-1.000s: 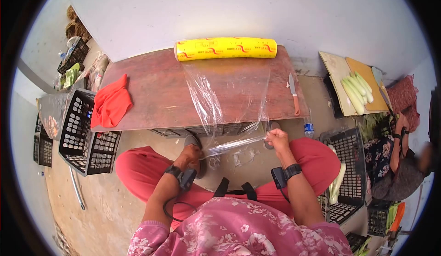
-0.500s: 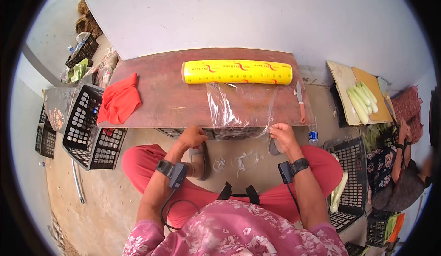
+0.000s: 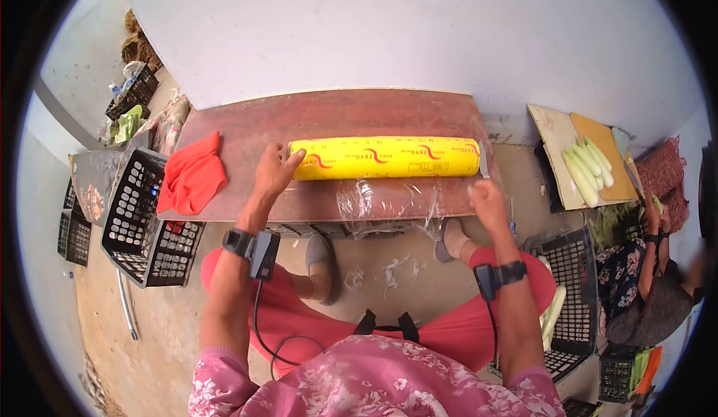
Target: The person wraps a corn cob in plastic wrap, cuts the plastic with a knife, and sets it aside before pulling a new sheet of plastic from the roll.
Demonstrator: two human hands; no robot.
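A yellow roll of plastic film (image 3: 385,158) with red print lies across the reddish table (image 3: 247,118). My left hand (image 3: 277,169) is at the roll's left end, thumb and fingers apart, touching it. Just below the roll's right end, my right hand (image 3: 489,201) is closed around the knife, whose blade (image 3: 484,164) shows above the fist; the handle is hidden. Clear film (image 3: 393,201) spreads from beneath the roll and hangs over the table's front edge.
A red cloth (image 3: 194,174) lies on the table's left. Black crates (image 3: 134,207) stand at left, another crate (image 3: 572,290) at right. Pale long vegetables (image 3: 587,170) rest on boards at right, near a co-worker's arm (image 3: 649,256). Film scraps (image 3: 396,267) lie on the floor.
The roll has moved nearer the table's front and turned. My left hand has left the front edge for the roll's left end. My right hand has let go of the film and taken the knife.
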